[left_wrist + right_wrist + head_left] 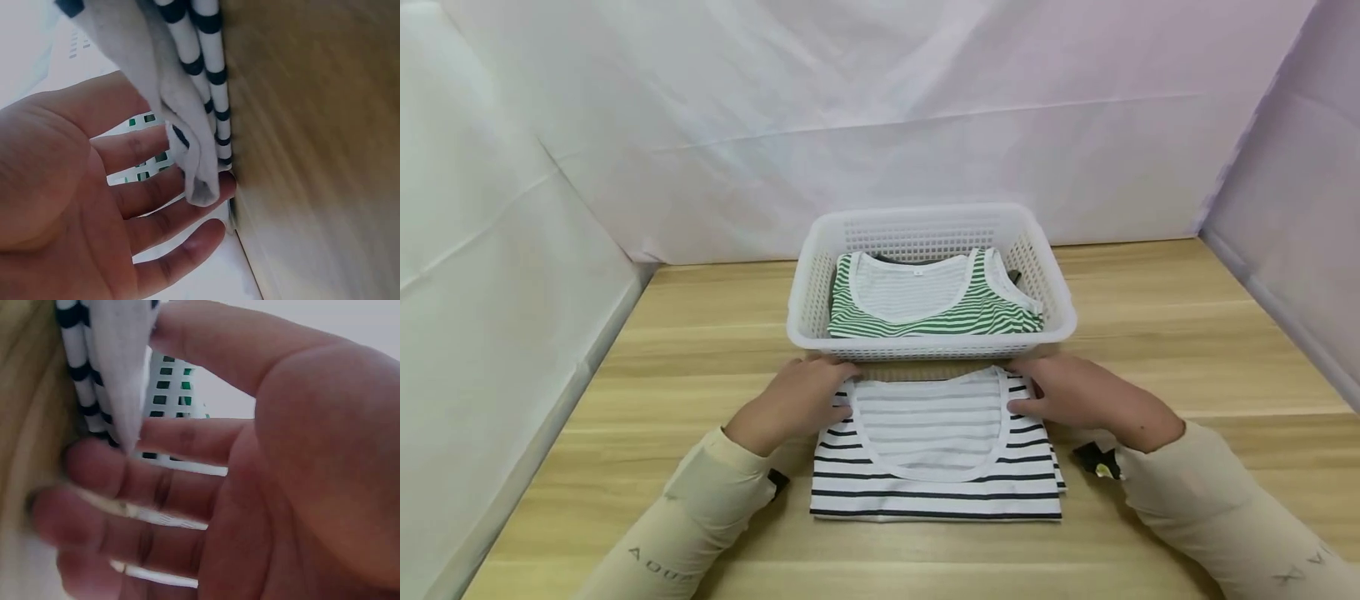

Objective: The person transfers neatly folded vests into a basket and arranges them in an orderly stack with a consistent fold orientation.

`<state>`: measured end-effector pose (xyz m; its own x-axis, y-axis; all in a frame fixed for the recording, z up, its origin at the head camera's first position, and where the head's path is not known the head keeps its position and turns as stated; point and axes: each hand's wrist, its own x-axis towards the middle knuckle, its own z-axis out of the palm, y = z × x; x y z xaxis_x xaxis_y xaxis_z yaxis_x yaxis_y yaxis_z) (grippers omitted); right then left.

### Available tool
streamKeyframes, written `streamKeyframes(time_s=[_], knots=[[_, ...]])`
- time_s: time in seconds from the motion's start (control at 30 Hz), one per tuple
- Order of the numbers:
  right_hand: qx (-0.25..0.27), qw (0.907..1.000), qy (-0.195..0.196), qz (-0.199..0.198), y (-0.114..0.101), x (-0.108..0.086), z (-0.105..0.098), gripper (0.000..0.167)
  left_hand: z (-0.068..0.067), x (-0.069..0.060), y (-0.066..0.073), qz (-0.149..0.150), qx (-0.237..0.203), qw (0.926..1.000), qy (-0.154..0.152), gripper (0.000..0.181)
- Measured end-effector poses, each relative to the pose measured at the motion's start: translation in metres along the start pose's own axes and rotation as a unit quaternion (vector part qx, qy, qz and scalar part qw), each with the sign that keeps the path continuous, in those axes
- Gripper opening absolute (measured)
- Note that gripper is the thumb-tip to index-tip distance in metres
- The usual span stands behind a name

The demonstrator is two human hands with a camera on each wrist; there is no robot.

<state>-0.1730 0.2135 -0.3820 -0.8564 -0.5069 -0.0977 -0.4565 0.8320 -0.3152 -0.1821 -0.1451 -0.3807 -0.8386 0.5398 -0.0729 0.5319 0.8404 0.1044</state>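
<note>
A folded white tank top (925, 500) with dark stripes lies flat on the table, its wide neckline toward the basket. My left hand (801, 404) is at its far left corner, thumb over the fabric and fingers by the far edge. In the left wrist view, the fingers (181, 231) are spread and fairly straight beside the layered striped edge. At the far right corner is my right hand (1071, 392). The right wrist view shows its thumb (194, 328) touching the fabric and its loosely bent fingers (169, 487) near the tabletop. Neither hand shows a firm pinch.
Just beyond the tank top stands a white plastic basket (925, 342) with perforated walls. Inside it lies a folded green-striped tank top (910, 327), with dark fabric partly visible beneath. White cloth (887, 167) hangs behind the wooden table (700, 333) and along both sides.
</note>
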Motion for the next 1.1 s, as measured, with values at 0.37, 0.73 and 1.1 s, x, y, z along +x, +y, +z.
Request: streamKeyframes(time_s=[0.37, 0.73, 1.1], knots=[[0.032, 0.9994, 0.004, 0.011, 0.001, 0.003, 0.007, 0.032, 0.002, 0.001, -0.001, -0.025, -0.045, 0.9984, -0.022, 0.031], [0.049, 0.9984, -0.024, 0.014, -0.004, 0.002, 0.007, 0.019, 0.003, -0.002, -0.019, -0.027, -0.118, 0.9912, -0.053, 0.021], [0.112, 0.9925, -0.013, -0.048, -0.003, 0.000, 0.003, 0.016, -0.004, 0.000, -0.030, 0.086, -0.231, 0.9665, -0.070, 0.015]])
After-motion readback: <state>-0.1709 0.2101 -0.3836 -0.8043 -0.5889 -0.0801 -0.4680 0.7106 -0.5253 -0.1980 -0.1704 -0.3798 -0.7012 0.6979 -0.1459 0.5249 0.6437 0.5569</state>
